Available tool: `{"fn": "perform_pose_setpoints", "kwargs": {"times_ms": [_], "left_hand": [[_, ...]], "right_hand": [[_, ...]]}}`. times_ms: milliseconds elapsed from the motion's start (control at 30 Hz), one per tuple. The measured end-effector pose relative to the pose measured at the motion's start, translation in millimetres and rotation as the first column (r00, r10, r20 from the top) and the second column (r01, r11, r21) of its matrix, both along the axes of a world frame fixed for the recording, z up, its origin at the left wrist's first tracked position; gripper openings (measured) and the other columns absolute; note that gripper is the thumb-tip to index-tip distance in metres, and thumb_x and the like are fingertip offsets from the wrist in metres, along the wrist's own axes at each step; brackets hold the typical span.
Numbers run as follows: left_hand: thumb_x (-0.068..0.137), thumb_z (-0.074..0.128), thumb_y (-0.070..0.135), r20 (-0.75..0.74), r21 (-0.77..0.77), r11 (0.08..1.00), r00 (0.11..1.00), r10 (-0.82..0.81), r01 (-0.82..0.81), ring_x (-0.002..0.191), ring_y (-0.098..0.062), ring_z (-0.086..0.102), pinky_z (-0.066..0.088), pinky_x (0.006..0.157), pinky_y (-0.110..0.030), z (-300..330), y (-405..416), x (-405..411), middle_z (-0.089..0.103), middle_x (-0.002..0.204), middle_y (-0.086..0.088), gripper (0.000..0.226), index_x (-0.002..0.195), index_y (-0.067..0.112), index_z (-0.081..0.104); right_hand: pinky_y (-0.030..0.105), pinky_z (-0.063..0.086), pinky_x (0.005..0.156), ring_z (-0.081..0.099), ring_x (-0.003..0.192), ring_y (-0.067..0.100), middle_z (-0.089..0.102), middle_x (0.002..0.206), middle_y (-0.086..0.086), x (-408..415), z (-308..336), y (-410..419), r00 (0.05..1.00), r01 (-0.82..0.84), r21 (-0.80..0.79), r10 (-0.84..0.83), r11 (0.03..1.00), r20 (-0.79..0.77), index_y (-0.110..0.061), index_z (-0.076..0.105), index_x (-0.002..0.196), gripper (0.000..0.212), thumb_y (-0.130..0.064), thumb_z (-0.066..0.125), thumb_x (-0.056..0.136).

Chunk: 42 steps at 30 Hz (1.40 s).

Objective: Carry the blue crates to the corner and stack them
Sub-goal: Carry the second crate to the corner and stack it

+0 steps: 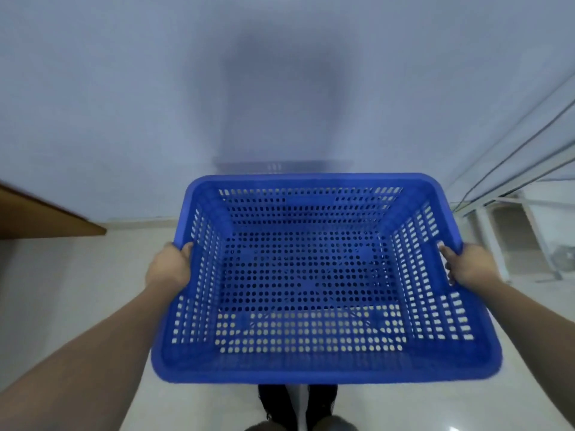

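Empty perforated blue crate (314, 275) held level above floor, near wall. Left hand (169, 265) and right hand (469, 265) grip opposite side rims. Likely light, rigid; handle slots suit grasping.

Both forearms are bare from the lower corners of the frame up to the wrists, with no sleeve, watch, band or glove in sight. The left hand (169, 265) and the right hand (469, 265) are bare too, and no ring shows on the visible fingers, though motion blur softens the detail. At the bottom centre of the frame, dark trousers (280, 402) cover both legs, black or near black, with a pale gap of floor between them. Below them the tips of the feet (264, 426) appear rounded and greyish, too blurred to tell what footwear this is.
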<state>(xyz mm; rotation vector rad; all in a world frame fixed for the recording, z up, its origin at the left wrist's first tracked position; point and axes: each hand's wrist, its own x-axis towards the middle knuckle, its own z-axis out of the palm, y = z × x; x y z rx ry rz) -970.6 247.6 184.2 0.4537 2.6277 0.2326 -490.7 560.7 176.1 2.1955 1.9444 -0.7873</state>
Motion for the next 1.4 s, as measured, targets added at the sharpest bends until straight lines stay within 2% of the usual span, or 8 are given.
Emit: {"fn": "perform_pose_setpoints", "kwargs": {"times_ms": [100, 233, 467, 833, 1067, 1267, 1400], "left_hand": [[0.102, 0.040, 0.052, -0.033, -0.001, 1.000, 0.999, 0.025, -0.025, 0.098, -0.048, 0.063, 0.053, 0.085, -0.053, -21.3, -3.6, 2.2, 0.064, 0.105, -0.031, 0.055, 0.107, -0.001, 0.052], [0.103, 0.039, 0.052, -0.054, 0.016, 1.000, 0.998, 0.020, -0.019, 0.092, -0.046, 0.063, 0.053, 0.079, -0.052, -27.1, 0.3, 1.9, 0.064, 0.101, -0.028, 0.050, 0.102, 0.003, 0.048], [0.102, 0.039, 0.054, -0.074, 0.037, 0.999, 0.997, 0.028, -0.025, 0.090, -0.043, 0.063, 0.054, 0.079, -0.054, -29.7, 25.9, -16.1, 0.064, 0.100, -0.025, 0.053, 0.107, 0.002, 0.050], [0.101, 0.041, 0.057, -0.136, 0.069, 0.998, 0.990, 0.022, -0.013, 0.090, -0.044, 0.065, 0.056, 0.080, -0.054, -37.7, 66.7, -48.6, 0.066, 0.101, -0.025, 0.056, 0.107, 0.002, 0.053], [0.101, 0.042, 0.054, -0.151, 0.073, 0.997, 0.988, 0.027, -0.016, 0.089, -0.044, 0.064, 0.052, 0.076, -0.049, -37.9, 77.2, -56.1, 0.065, 0.100, -0.025, 0.057, 0.106, -0.001, 0.055], [0.101, 0.041, 0.056, -0.133, 0.099, 0.995, 0.991, 0.032, -0.019, 0.088, -0.041, 0.065, 0.056, 0.078, -0.052, -36.2, 85.2, -58.8, 0.065, 0.099, -0.020, 0.051, 0.100, 0.006, 0.051], [0.101, 0.041, 0.055, -0.161, 0.102, 0.995, 0.986, 0.037, -0.020, 0.090, -0.043, 0.065, 0.055, 0.079, -0.052, -41.4, 86.9, -60.1, 0.065, 0.100, -0.024, 0.053, 0.102, 0.003, 0.053]], "right_hand": [[0.041, 0.052, 0.066, 0.064, 0.073, 0.037, 0.066, 0.077, 0.019, -10.9, -9.8, 0.0, 1.000, 0.001, 0.010, -0.001, 1.000, -0.005, -0.001, 0.059, 0.087, 0.047, -0.046, 0.055, 0.096], [0.037, 0.043, 0.064, 0.059, 0.075, 0.037, 0.064, 0.087, 0.021, -17.2, -16.8, 7.7, 1.000, 0.003, 0.023, -0.003, 1.000, -0.012, 0.001, 0.057, 0.093, 0.046, -0.045, 0.053, 0.098], [0.043, 0.053, 0.070, 0.064, 0.079, 0.040, 0.066, 0.091, 0.023, -31.1, -19.8, 28.7, 0.999, 0.011, 0.057, -0.008, 0.998, -0.040, 0.000, 0.057, 0.096, 0.046, -0.046, 0.052, 0.097], [0.051, 0.058, 0.075, 0.067, 0.077, 0.039, 0.068, 0.090, 0.020, -60.2, -30.8, 72.5, 0.998, 0.027, 0.106, -0.021, 0.994, -0.059, -0.004, 0.057, 0.094, 0.047, -0.051, 0.053, 0.095], [0.052, 0.057, 0.075, 0.067, 0.076, 0.040, 0.068, 0.086, 0.023, -63.8, -33.6, 86.6, 0.999, -0.010, 0.157, 0.016, 0.988, -0.034, 0.000, 0.060, 0.092, 0.052, -0.052, 0.053, 0.094], [0.051, 0.057, 0.072, 0.066, 0.074, 0.041, 0.068, 0.081, 0.025, -70.9, -32.9, 95.2, 0.998, -0.047, 0.203, 0.054, 0.978, -0.026, 0.001, 0.061, 0.086, 0.053, -0.051, 0.052, 0.094], [0.050, 0.057, 0.071, 0.065, 0.073, 0.041, 0.068, 0.079, 0.026, -72.4, -36.9, 98.8, 0.998, -0.061, 0.222, 0.066, 0.973, -0.015, 0.001, 0.061, 0.084, 0.055, -0.052, 0.052, 0.093]]}}
